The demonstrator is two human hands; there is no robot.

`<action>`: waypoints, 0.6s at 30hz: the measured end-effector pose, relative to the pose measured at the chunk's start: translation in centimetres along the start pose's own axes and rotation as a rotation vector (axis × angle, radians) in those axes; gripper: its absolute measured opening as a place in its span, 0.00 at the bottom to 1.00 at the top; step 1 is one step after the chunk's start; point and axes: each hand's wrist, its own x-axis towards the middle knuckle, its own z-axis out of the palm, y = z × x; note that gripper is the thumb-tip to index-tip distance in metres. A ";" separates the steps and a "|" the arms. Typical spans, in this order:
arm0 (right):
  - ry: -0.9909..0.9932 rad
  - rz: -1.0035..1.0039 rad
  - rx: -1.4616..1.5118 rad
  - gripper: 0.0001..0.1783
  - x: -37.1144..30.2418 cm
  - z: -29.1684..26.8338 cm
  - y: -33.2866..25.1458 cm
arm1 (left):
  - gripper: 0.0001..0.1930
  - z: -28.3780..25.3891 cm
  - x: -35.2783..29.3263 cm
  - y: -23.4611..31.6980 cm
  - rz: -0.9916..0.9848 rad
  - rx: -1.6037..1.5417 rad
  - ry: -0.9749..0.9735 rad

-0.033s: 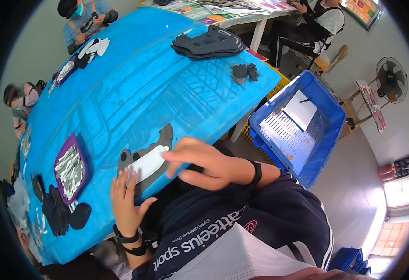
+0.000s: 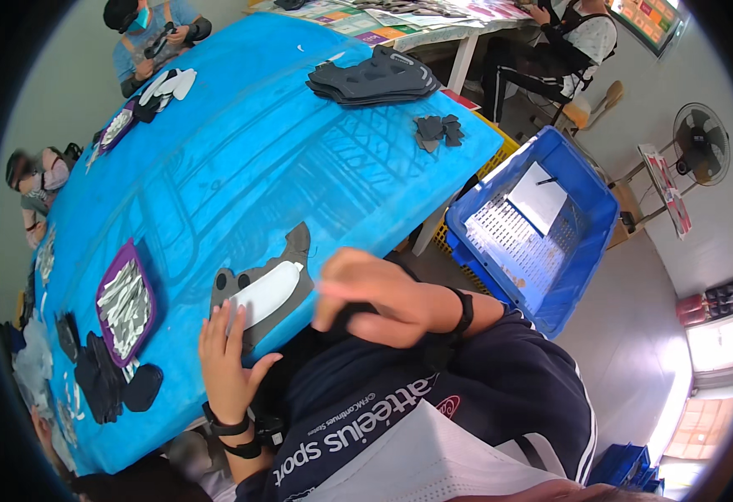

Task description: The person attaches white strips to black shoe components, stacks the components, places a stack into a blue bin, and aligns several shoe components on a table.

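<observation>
Close in front of me on the blue table lies a dark grey cut fabric piece [image 2: 273,324] with a narrow upper arm. On top of it rests a long white rounded pad [image 2: 268,293]. My left hand [image 2: 228,360] lies open at its lower left, fingers stretched over the edges of the pad and the grey piece, thumb spread aside. Just right of the pad, apart from it, my right hand [image 2: 371,297] hovers with bent fingers. Its fingertips are smeared by motion, and whether they hold anything is unclear.
On the blue table [image 2: 241,151] stand a purple tray [image 2: 151,311] of white strips, black fabric pieces [image 2: 99,376], a dark stack [image 2: 373,77] and small dark scraps [image 2: 438,132]. A blue crate [image 2: 580,251] is at my right. Other people sit around the table.
My right hand has drawn back to the right, away from the white pad, uncovering its right end. The left hand and the grey piece stay in place.
</observation>
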 end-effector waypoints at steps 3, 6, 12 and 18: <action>-0.003 -0.332 0.064 0.29 0.2 -1.3 -1.5 | 0.43 0.4 0.3 0.3 -0.008 0.025 -0.017; 0.069 -0.532 0.225 0.34 -0.3 -0.4 -1.4 | 0.41 0.7 0.3 0.5 -0.014 0.050 -0.014; -0.344 0.087 -0.287 0.37 -1.1 3.6 1.6 | 0.34 0.7 -0.7 1.1 -0.020 0.044 0.052; -0.437 0.104 -0.344 0.30 -3.7 8.1 3.5 | 0.24 -0.9 -1.2 2.6 0.085 0.121 0.129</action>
